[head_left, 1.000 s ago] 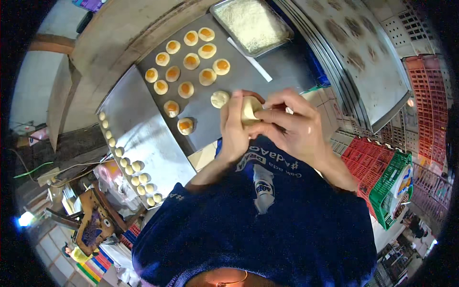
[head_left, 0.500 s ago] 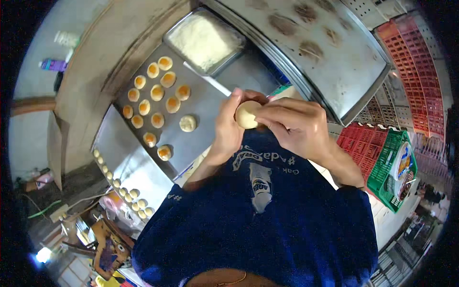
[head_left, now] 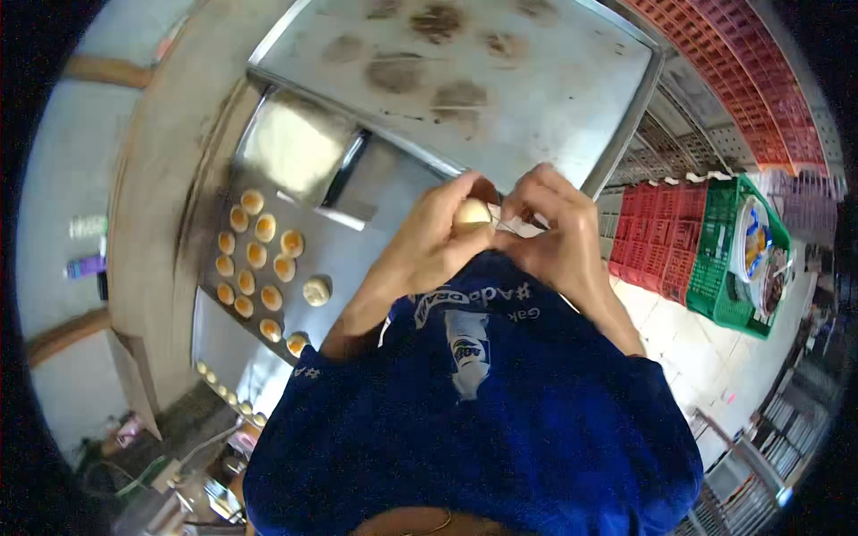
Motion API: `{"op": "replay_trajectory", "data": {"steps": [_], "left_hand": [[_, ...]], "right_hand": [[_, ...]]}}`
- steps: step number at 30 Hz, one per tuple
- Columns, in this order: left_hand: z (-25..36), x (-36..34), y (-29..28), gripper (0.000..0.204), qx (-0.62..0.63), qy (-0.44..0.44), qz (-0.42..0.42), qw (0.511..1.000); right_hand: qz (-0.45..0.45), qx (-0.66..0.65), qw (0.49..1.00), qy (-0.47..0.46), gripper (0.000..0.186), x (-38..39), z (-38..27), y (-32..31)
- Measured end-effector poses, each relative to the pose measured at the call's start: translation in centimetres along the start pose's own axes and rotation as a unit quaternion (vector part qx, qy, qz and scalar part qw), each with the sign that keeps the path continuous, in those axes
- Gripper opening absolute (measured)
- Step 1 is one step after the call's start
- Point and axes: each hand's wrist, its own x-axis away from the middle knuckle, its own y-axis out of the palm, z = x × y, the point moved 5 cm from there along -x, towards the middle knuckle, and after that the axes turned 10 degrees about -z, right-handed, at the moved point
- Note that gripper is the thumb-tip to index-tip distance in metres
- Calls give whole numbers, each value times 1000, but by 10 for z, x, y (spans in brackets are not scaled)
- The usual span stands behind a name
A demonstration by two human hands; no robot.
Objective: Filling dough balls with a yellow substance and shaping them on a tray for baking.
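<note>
In front of my chest, my left hand [head_left: 438, 241] is closed around a smooth, pale dough ball [head_left: 471, 213], its fingers and thumb wrapped about the sides. Close by on the right, my right hand [head_left: 559, 223] has its fingers curled together, apart from the ball. A thin strand seems to run between the two hands; what the right fingertips pinch is too small to make out. To the left, several flat dough rounds [head_left: 256, 255] with orange centres lie on a grey metal surface [head_left: 353, 259]. One plain pale dough piece [head_left: 316, 290] sits beside them.
Beyond my hands lies a large metal tray [head_left: 554, 89] with brown stains. A metal pan [head_left: 295, 147] of pale contents and a white strip [head_left: 322, 211] are at its left. Smaller dough balls [head_left: 231, 397] line the lower left. Red [head_left: 657, 232] and green crates [head_left: 728, 259] stand right.
My right hand has come off the dough ball and moved up and right, while my left still holds it. The view has swung right, bringing the stained tray ahead.
</note>
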Motion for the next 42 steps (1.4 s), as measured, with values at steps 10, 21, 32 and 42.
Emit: {"op": "replay_trajectory", "data": {"steps": [10,21,32,42], "left_hand": [[-13,-113,39,63,-439,76,55,894],[-25,-10,-60,45,-263,130,281,914],[-81,15,-133,37,-233,-11,490,840],[-70,-55,-184,31,-329,-177,505,778]], "right_hand": [[296,100,932,182,21,78,65,-54],[137,124,979,80,27,-23,93,-48],[320,395,841,187,53,-8,179,-149],[296,135,892,313,44,7,238,-172]]}}
